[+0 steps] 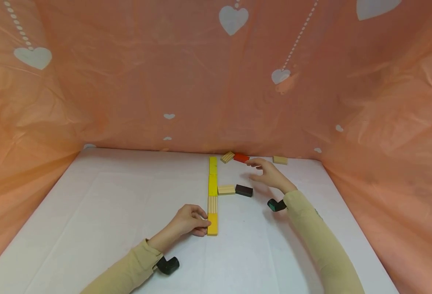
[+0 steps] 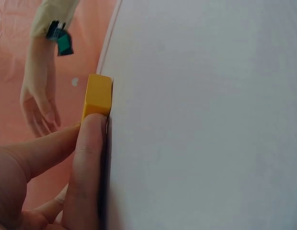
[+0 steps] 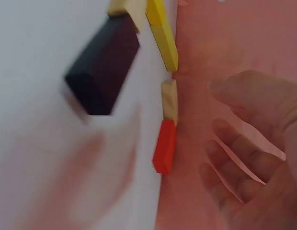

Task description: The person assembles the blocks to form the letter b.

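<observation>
A straight column of blocks lies on the white table: two bright yellow blocks point(image 1: 213, 185), a plain wooden block point(image 1: 212, 204) and an orange-yellow block point(image 1: 213, 229) at the near end. My left hand point(image 1: 189, 220) is at that end block's left side, curled fingers and thumb holding it; the left wrist view shows the fingertips on the orange-yellow block point(image 2: 98, 92). Above the table at the right, my right hand point(image 1: 271, 175) holds nothing, its fingers loosely bent and apart. Its fingertips are near the red block point(image 1: 241, 157). A black block point(image 3: 103, 67) lies nearer to me.
A wooden block point(image 1: 226, 190) bridges the column's right side and the black block. Another wooden block point(image 1: 227, 157) lies beside the red one at the back, and one more wooden block point(image 1: 280, 160) lies farther right. An orange curtain point(image 1: 127, 102) with hearts surrounds the table.
</observation>
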`<state>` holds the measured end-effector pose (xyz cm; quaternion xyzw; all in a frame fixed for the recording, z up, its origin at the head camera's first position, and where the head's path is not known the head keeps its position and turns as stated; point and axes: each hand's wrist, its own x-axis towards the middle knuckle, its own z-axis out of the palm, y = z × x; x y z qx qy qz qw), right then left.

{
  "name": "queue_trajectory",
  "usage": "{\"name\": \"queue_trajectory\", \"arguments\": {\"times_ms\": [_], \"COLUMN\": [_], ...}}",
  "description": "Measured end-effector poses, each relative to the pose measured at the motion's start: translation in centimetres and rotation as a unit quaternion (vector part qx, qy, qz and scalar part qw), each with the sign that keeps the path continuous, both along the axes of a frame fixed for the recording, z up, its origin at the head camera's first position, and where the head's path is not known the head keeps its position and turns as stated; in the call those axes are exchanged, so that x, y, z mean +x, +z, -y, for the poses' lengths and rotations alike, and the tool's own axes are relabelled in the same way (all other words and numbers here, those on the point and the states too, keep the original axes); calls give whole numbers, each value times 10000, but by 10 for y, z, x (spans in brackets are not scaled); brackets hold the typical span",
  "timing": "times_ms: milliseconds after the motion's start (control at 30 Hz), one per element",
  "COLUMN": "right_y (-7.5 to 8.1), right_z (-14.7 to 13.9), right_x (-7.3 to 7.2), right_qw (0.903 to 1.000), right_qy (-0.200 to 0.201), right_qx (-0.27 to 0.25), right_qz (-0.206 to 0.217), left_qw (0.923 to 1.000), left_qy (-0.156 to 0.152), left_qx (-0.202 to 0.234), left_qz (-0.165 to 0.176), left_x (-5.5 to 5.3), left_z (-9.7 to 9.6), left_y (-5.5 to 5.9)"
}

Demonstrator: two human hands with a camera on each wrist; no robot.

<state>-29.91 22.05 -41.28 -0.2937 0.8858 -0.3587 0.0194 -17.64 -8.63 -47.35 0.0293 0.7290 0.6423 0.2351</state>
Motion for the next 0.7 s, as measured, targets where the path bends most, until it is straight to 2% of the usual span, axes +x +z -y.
{"name": "queue_trajectory", "arguments": {"times_ms": [233,467,700], "right_y": [9,9,7], "right_z": [12,23,26], "right_x": [-26,-51,-62], "right_qw": [9990,9979,9948], "right_qy": [-254,-154,-479], "right_qx": [371,631,872], "right_qz": [-20,-3,217], "left_qw": [10000,10000,9999], "left_qy": [-12,-4,-26], "left_qx": [36,63,96], "left_qz": [-31,-20,-66], "left_x": [1,1,0], "left_z": [1,1,1], "left_y": [-1,-1,-2]}}
